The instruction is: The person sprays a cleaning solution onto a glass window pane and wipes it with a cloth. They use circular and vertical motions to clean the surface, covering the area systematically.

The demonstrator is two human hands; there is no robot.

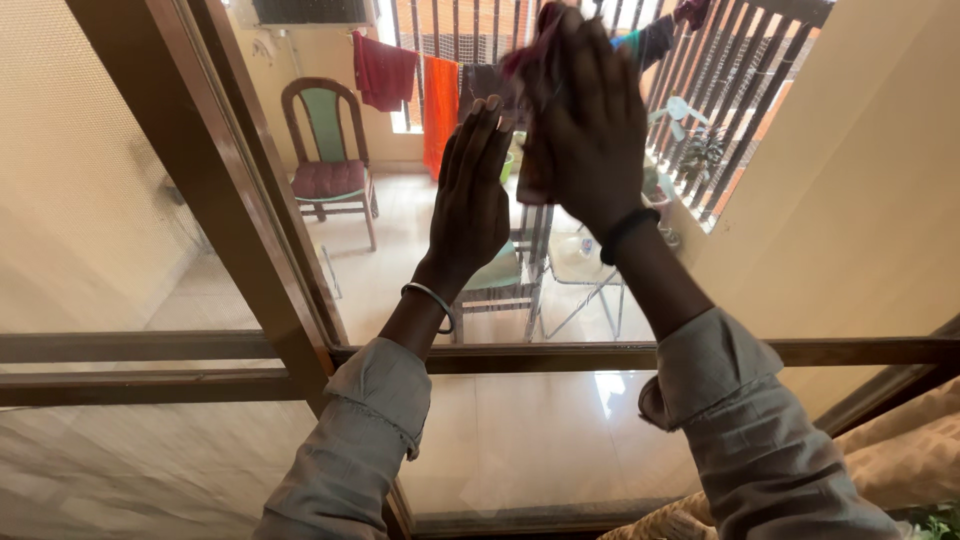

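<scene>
My right hand (590,120) presses a dark reddish cloth (530,60) flat against the glass pane (400,250) of a brown-framed sliding door (250,200). A black band sits on that wrist. My left hand (470,200) rests with its palm and straight fingers flat on the same glass, just left of the right hand and slightly lower. It holds nothing and wears a metal bangle. Both arms are in grey rolled-up sleeves.
Behind the glass is a tiled balcony with a wooden chair (330,150), a second chair (500,280) behind my hands, clothes on a line (410,85) and a barred railing (740,90). A mesh screen panel (90,170) is at left, a beige wall (860,200) at right.
</scene>
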